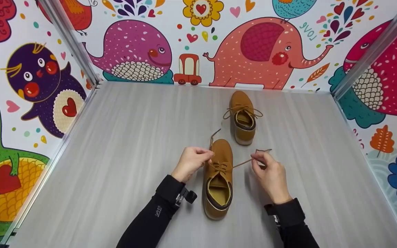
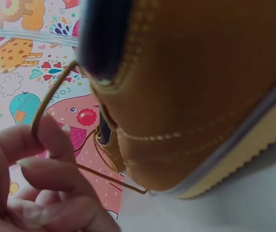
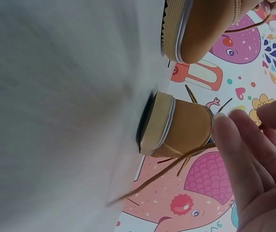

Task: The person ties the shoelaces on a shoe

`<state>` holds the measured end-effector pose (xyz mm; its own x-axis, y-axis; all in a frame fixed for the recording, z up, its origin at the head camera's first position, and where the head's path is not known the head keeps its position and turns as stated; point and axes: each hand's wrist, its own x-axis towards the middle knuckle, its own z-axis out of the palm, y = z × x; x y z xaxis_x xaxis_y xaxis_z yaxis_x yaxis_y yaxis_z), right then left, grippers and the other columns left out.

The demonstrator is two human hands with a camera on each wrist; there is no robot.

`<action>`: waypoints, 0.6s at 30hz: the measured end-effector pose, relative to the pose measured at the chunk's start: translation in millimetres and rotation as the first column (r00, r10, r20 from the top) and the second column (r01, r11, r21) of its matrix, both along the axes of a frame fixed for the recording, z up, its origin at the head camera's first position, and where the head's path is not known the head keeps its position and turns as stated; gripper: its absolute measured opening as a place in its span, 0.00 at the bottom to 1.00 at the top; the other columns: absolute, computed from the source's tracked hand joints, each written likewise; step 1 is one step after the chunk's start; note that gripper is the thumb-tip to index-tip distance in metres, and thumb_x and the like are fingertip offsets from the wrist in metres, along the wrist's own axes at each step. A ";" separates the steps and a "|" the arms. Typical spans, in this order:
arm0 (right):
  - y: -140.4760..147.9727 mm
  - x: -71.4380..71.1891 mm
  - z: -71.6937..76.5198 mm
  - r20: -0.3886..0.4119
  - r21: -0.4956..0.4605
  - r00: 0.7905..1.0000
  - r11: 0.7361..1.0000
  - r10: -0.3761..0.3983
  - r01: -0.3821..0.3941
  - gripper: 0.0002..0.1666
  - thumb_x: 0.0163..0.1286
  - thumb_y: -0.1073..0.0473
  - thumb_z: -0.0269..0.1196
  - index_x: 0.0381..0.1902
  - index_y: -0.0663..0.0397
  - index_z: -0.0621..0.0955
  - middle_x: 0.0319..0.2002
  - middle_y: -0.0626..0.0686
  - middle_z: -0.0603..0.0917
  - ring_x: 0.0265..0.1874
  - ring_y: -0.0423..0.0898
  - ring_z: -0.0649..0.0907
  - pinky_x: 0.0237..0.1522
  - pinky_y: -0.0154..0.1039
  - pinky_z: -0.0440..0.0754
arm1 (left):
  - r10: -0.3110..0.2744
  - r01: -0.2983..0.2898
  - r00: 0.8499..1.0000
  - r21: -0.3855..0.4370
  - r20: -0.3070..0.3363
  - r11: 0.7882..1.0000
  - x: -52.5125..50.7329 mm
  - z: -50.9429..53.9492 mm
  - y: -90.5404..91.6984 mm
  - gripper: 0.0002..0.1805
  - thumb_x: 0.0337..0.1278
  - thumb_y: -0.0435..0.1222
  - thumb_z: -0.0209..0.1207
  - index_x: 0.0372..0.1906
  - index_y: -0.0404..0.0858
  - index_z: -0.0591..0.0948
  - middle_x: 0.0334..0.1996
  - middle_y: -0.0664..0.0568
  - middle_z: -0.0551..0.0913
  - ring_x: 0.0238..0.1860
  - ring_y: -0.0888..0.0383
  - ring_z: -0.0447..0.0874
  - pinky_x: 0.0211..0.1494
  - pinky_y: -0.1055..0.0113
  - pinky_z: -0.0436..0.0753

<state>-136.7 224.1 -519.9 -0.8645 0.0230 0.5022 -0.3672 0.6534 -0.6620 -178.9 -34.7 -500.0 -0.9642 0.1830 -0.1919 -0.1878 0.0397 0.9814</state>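
A tan lace-up shoe [image 1: 223, 151] stands on the grey surface between both hands, its toe pointing away and its yellowish inside visible. My left hand [image 1: 193, 162] pinches one end of its brown shoelace [image 1: 242, 163] close to the left of the toe, with the tip sticking up beyond the fingers. To the right of the shoe, my right hand [image 1: 270, 174] pinches the other end, drawn out taut sideways. In the left wrist view the lace loops from the shoe's upper [image 2: 200, 92] to thumb and finger. The right wrist view shows the loose lace end [image 3: 152, 180] hanging past the fingertips.
A second tan shoe [image 1: 241, 100], its laces tied in a bow, stands farther back to the right. Panels printed with cartoon animals [image 1: 253, 55] rise at the back and both sides. Metal corner posts [image 1: 71, 41] join them. The surface [image 1: 133, 131] is pale wood grain.
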 end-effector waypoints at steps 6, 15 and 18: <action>-10.6 -11.7 13.0 -0.140 0.013 0.990 0.999 0.032 -0.031 0.11 0.58 0.75 0.68 0.38 0.60 0.84 0.41 0.54 0.89 0.37 0.51 0.88 0.35 0.34 0.84 | -0.043 0.042 0.999 -0.076 -0.013 0.996 3.1 -0.6 -0.1 0.05 0.58 0.32 0.67 0.34 0.32 0.89 0.21 0.52 0.84 0.18 0.62 0.73 0.17 0.74 0.60; -55.4 -51.2 44.8 -0.361 0.301 0.850 0.911 0.383 -0.282 0.14 0.57 0.73 0.71 0.41 0.58 0.85 0.47 0.53 0.87 0.48 0.53 0.86 0.46 0.42 0.83 | -0.130 0.112 0.989 -0.222 -0.067 0.969 2.4 -3.1 1.0 0.08 0.57 0.36 0.67 0.32 0.34 0.89 0.20 0.54 0.84 0.20 0.62 0.75 0.22 0.73 0.66; -70.1 -59.8 48.0 -0.265 0.422 0.814 0.821 0.517 -0.384 0.17 0.59 0.72 0.69 0.47 0.55 0.85 0.49 0.52 0.87 0.50 0.52 0.85 0.43 0.44 0.84 | -0.121 0.099 0.990 -0.243 -0.075 0.965 2.1 -4.4 -0.6 0.11 0.56 0.40 0.69 0.31 0.35 0.90 0.20 0.55 0.85 0.20 0.63 0.73 0.23 0.72 0.67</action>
<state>-196.4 154.0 -471.9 -0.4936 -0.5495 0.6741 -0.8383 0.5069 -0.2006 -176.8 -35.4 -504.5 -0.9557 0.2482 -0.1579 -0.0821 0.2902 0.9534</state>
